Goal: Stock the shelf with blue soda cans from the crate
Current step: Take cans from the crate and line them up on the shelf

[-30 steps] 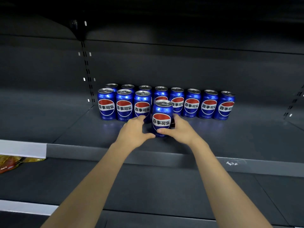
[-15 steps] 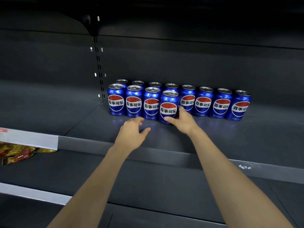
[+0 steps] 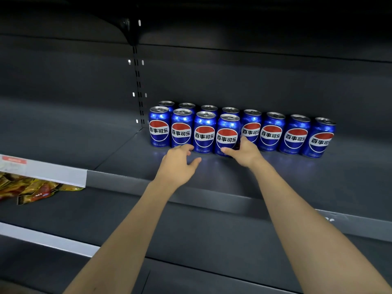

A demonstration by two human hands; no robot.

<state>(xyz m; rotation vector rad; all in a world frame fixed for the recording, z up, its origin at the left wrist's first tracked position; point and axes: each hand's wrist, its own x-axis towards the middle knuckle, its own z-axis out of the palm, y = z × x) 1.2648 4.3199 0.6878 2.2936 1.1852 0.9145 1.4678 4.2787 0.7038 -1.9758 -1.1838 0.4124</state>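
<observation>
twelve blue cans point(image 3: 270, 132) on shelf point(image 3: 212, 166); right hand point(image 3: 244, 152) grips front can point(image 3: 227, 134); left hand point(image 3: 177, 164) relaxed.

Glossy blue cans point(image 3: 227, 134) with silver tops carry red, white and blue globe logos with black lettering on a dark grey shelf point(image 3: 318, 179); yellow-and-red packets point(image 3: 31, 187) lie below a white strip point(image 3: 53, 172).

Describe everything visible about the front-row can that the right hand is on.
The fourth front-row can is a glossy blue metal soda can with a silver top and pull tab and a red, white and blue round logo bearing Chinese characters. It stands upright on the dark shelf, closing the front row's right end, close beside its left neighbour. The right hand grips its lower right side, thumb across the front near the base.
</observation>
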